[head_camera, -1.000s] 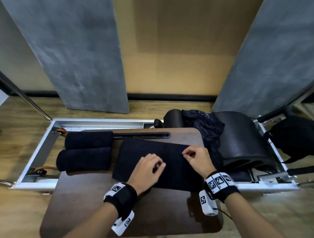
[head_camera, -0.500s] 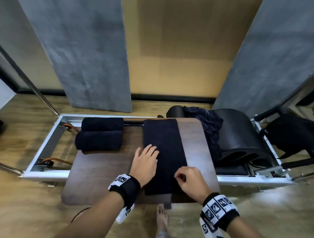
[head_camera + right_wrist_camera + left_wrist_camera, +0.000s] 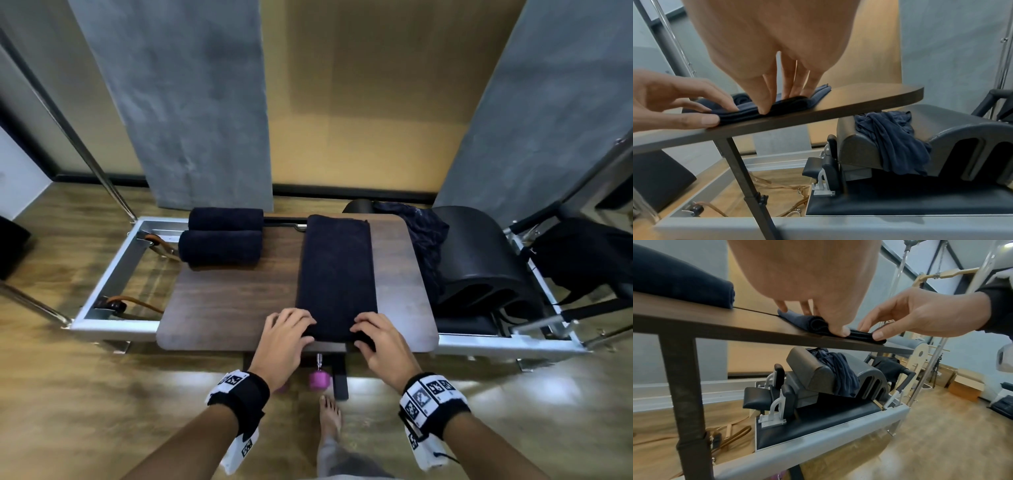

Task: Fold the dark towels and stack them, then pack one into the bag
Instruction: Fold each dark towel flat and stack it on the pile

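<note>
A dark towel, folded into a long strip, lies front to back on the brown table. My left hand and right hand both pinch its near end at the table's front edge, fingers on top and thumbs at the edge. The left wrist view shows the layered end between my left hand and right hand. The right wrist view shows the same end of the towel. Two rolled dark towels lie side by side at the back left. A black bag hangs at the far right.
The table stands over a metal reformer frame. A black arc barrel with a loose dark cloth draped on it sits to the right. Below the front edge are a purple weight and a bare foot.
The folded towel was turned from lying across the table to lying front to back. Both hands slid down to its near end and took hold of it.
</note>
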